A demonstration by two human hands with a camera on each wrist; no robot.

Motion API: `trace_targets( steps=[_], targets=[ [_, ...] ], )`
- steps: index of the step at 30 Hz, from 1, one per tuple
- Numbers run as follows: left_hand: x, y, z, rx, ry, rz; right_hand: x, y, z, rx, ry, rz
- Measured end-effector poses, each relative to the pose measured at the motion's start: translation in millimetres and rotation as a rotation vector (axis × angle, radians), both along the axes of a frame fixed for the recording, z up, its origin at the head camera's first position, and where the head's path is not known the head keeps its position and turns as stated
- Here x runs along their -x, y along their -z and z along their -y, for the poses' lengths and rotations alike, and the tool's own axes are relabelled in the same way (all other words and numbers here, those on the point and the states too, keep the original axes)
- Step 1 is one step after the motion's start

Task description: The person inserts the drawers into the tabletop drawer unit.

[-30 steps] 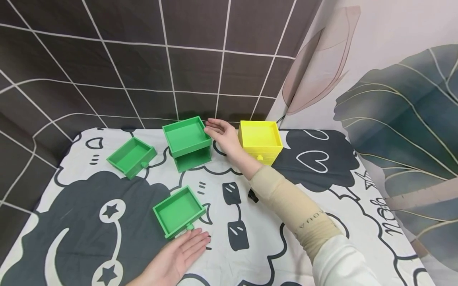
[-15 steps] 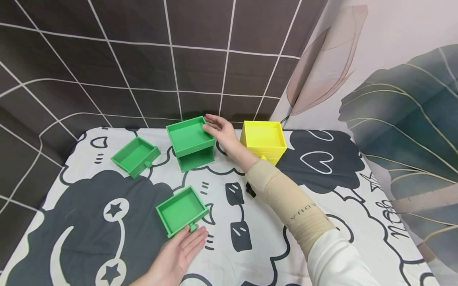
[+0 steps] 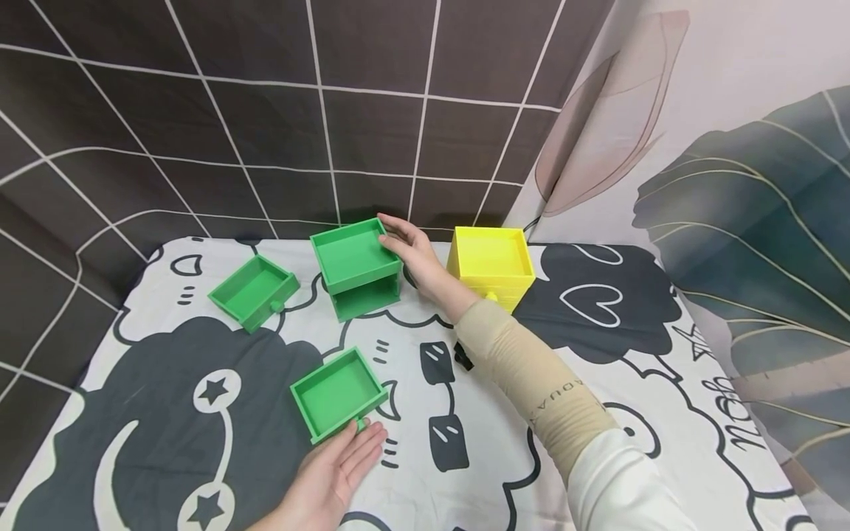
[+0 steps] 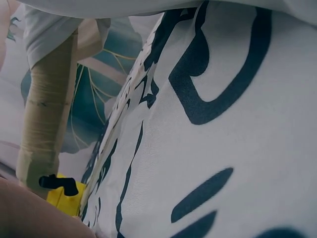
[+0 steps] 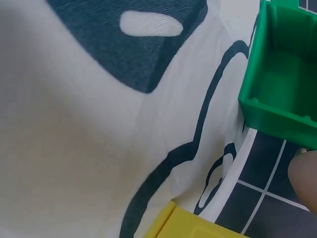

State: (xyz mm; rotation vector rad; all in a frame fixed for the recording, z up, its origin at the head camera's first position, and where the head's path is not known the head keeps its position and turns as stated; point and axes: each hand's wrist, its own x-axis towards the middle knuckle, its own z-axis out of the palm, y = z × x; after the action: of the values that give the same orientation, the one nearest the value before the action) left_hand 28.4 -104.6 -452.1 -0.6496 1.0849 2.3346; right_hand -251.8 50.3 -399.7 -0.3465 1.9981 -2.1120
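Note:
The green drawer cabinet (image 3: 355, 258) stands at the back, its top an open tray and its lower slot facing front. My right hand (image 3: 418, 254) holds its back right corner, thumb over the rim and fingers on the outer side; in the right wrist view a fingertip (image 5: 303, 168) meets the cabinet's edge (image 5: 272, 124). Nearer lies a green drawer (image 3: 339, 394), its knob (image 3: 361, 424) toward me. My left hand (image 3: 332, 472) lies palm up by that knob, fingers straight. Whether it touches the knob is hard to tell.
A second green drawer (image 3: 254, 293) lies left of the cabinet. To the right is a yellow drawer cabinet (image 3: 493, 258), close to my right forearm. A patterned black and white cloth (image 3: 491, 457) covers the table, with a dark gridded curtain (image 3: 265, 110) behind.
My right hand has moved in onto the green cabinet's corner, with its thumb now over the rim. My left hand has come closer to the near drawer's knob. The view has shifted slightly.

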Motion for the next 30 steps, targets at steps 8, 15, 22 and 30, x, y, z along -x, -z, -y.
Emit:
trace_targets(
  steps=[8, 15, 22, 30],
  targets=[
    [0.3, 1.2, 1.2, 0.016, -0.015, -0.004, -3.7, 2.4, -3, 0.004, 0.030, -0.029],
    [3.6, -0.9, 5.2, 0.066, -0.022, -0.019, -9.7, 7.1, -3, -0.007, 0.066, -0.059],
    [11.8, -8.6, 8.1, 0.103, -0.019, -0.021, -17.7, 11.3, -2, 0.017, 0.110, -0.091],
    [27.1, -16.9, 9.7, 0.164, -0.038, -0.035, -26.3, 11.5, 2, 0.070, 0.185, -0.075]
  ],
)
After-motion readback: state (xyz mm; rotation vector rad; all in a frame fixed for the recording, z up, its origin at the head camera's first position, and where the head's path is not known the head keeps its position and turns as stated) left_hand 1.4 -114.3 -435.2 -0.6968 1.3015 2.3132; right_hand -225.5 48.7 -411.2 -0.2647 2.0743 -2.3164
